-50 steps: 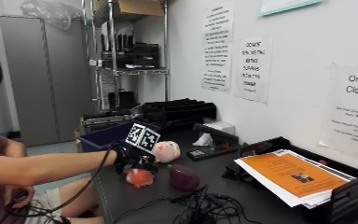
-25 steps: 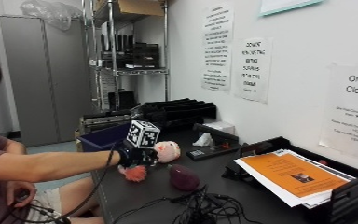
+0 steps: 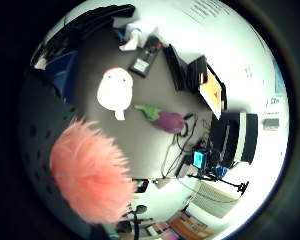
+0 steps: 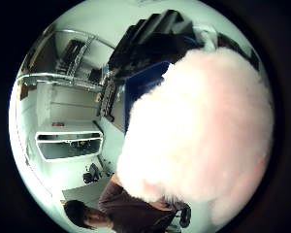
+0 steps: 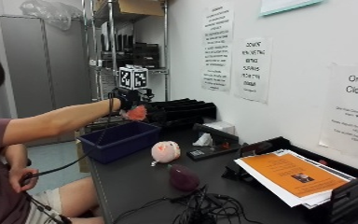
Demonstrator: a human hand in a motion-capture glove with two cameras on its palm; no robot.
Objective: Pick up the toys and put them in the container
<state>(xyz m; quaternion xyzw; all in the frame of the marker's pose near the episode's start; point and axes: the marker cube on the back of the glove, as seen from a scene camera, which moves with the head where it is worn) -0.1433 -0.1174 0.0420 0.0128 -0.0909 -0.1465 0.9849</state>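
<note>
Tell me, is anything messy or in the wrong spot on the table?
Two toys are not in the blue bin yet: a pale round plush and a purple eggplant toy lie on the table. The right hand holds a fluffy pink toy above the bin.

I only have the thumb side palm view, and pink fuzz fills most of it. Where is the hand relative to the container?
Observer: From the outside view, the gloved right hand is raised above the blue container, with the pink fuzzy toy gripped in it, not yet released.
Operator: What is left on the table?
Observer: Two toys: a pale round plush and a purple eggplant toy, both lying on the dark table beside the container.
Operator: Anything near them that could snag?
Observer: Yes, a tangle of black cables lies right next to the eggplant toy, towards the table's front edge.
</note>
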